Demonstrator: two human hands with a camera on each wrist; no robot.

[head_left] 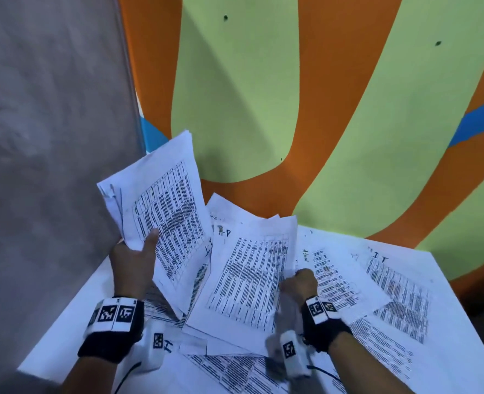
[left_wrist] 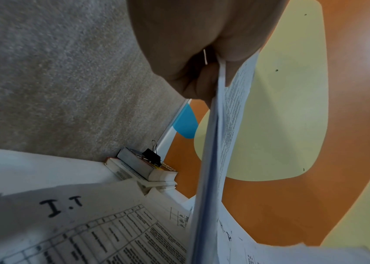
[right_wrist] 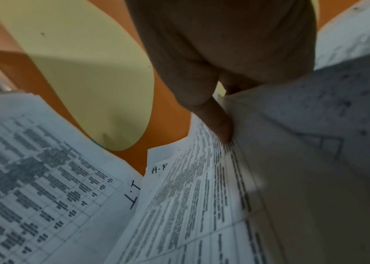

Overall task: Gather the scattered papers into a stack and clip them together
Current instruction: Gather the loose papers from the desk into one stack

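Left grip [head_left: 134, 261] pinches a raised sheaf of white printed papers [head_left: 164, 220]; right grip [head_left: 299, 282] clutches another printed sheet [head_left: 252, 280] just beside that sheaf.

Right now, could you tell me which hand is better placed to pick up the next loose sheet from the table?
Right. The right hand pinches one printed white sheet low among the scattered papers; the left hand holds the gathered bundle raised.

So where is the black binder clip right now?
Only the left wrist view shows the binder clip: it sits on a small stack of books at the table's far corner, beside the grey wall.
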